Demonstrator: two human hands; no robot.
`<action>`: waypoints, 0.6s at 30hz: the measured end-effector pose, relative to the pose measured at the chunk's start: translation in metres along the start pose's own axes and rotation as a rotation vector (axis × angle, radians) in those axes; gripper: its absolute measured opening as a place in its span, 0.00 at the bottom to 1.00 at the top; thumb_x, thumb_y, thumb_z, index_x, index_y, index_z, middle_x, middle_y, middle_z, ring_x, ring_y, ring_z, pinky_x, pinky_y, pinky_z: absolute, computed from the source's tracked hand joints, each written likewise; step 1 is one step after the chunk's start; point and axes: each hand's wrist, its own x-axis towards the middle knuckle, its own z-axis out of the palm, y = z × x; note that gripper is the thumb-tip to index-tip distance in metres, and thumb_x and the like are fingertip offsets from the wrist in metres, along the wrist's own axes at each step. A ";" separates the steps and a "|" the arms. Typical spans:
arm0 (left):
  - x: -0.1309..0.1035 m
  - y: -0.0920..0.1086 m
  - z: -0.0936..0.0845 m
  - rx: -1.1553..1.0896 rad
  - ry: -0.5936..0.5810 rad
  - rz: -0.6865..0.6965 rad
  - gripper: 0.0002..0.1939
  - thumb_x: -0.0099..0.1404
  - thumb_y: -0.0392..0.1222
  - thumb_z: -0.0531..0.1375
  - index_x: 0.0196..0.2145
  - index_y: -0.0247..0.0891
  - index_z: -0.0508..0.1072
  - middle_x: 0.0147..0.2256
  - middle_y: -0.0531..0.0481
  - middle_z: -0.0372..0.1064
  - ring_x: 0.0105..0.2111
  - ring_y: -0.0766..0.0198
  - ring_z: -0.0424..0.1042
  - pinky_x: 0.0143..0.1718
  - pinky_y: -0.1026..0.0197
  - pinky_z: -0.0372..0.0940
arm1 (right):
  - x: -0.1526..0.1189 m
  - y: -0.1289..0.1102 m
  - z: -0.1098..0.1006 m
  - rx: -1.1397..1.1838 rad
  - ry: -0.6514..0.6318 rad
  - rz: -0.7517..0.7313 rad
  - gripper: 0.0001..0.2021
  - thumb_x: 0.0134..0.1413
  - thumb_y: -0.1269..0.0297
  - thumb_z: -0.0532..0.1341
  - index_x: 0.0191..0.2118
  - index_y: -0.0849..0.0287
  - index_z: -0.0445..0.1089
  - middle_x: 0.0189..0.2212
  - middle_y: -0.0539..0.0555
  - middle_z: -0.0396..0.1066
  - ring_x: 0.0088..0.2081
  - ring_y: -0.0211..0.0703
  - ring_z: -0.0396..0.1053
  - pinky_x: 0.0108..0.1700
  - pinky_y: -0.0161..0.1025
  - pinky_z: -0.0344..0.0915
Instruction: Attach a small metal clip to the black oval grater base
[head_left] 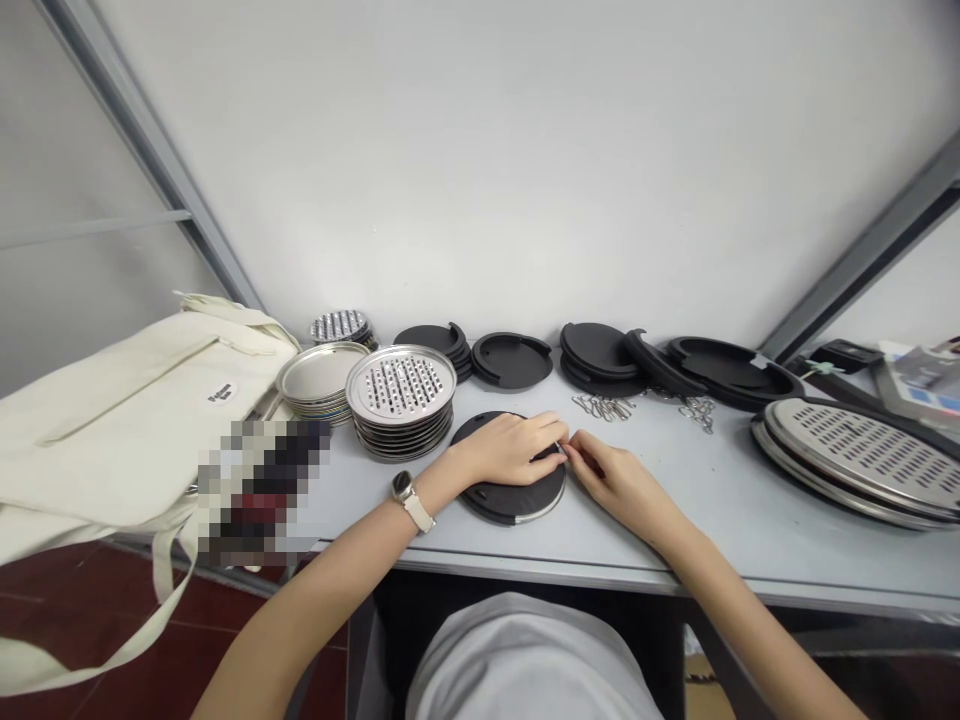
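A round black disc (510, 497) with a silvery rim showing at its lower right lies flat on the table before me. Across its top rests my left hand (516, 446), with thumb and fingers closing at the disc's right edge. My right hand (609, 478) meets it there, thumb and fingertips pinched together. A small bright bit shows between the fingertips, too small to name. Left of the disc stands a stack of round metal grater plates (403, 390). Behind my right hand lie several small wire hooks (604, 407).
Plain metal discs (322, 375) and another grater stack (340, 326) stand at the left. Black round holders (512, 358) line the wall. Large oval grater plates (870, 450) lie at the right. A cream bag (142, 410) covers the left end of the grey table (675, 540).
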 end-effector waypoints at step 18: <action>0.000 -0.001 0.001 -0.011 0.001 0.005 0.11 0.70 0.46 0.47 0.40 0.38 0.63 0.39 0.48 0.65 0.31 0.63 0.68 0.29 0.61 0.59 | 0.000 0.000 -0.001 0.038 -0.019 0.009 0.10 0.65 0.58 0.47 0.32 0.54 0.57 0.25 0.49 0.67 0.25 0.40 0.65 0.30 0.35 0.58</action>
